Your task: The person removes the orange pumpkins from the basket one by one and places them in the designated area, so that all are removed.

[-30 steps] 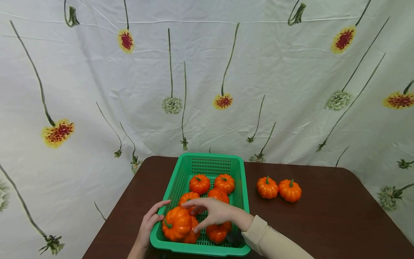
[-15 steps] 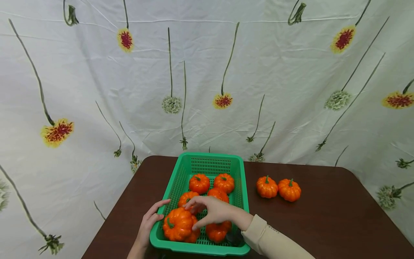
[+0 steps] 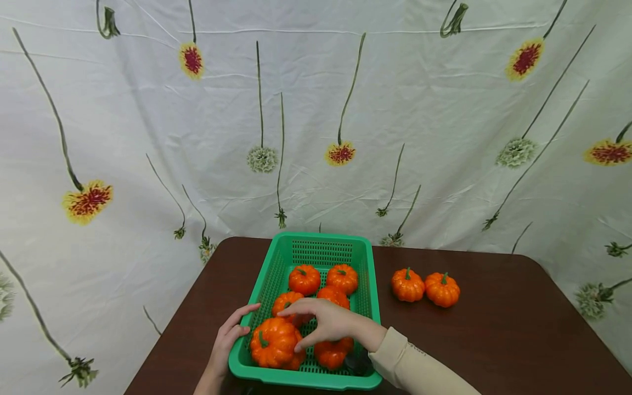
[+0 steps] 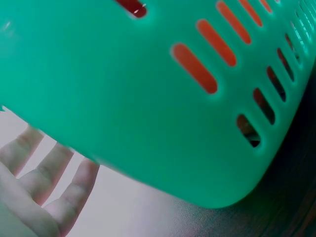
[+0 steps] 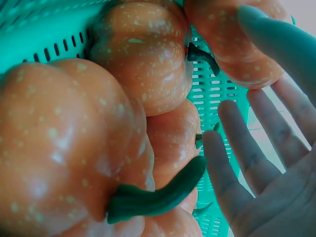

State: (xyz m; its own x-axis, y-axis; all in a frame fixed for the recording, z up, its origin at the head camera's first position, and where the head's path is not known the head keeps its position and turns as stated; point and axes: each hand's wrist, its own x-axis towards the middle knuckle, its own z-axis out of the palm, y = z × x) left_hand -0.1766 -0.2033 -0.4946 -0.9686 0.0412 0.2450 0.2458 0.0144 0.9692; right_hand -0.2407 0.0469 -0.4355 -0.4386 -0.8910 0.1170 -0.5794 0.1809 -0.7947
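Observation:
Glossy orange pumpkins fill much of a green slotted plastic basket (image 3: pixel 370 285). The largest pumpkin (image 3: pixel 273 343) sits at the near left corner, on or against another one it partly hides. My left hand (image 3: pixel 224 343) holds the basket's left rim; its fingertips (image 4: pixel 86 170) go out of sight behind that edge in the left wrist view. Above the pumpkins hovers my right hand (image 3: pixel 328 321), fingers spread and holding nothing. Its thumb overlaps a pumpkin (image 5: pixel 247 59) in the right wrist view; whether they touch I cannot tell. A close pumpkin (image 5: pixel 64 143) with a curved green stem fills that view's left.
Two small pumpkins (image 3: pixel 407 285) stand side by side on the dark brown table (image 3: pixel 494 340), right of the basket. A black object (image 3: pixel 357 363) lies in the basket's near right corner. Behind the table hangs a white flowered cloth (image 3: pixel 316 120).
The largest pumpkin has shifted slightly right and settled lower, its stem turning upward. My right hand has moved very little beside it. The left hand keeps its place on the rim.

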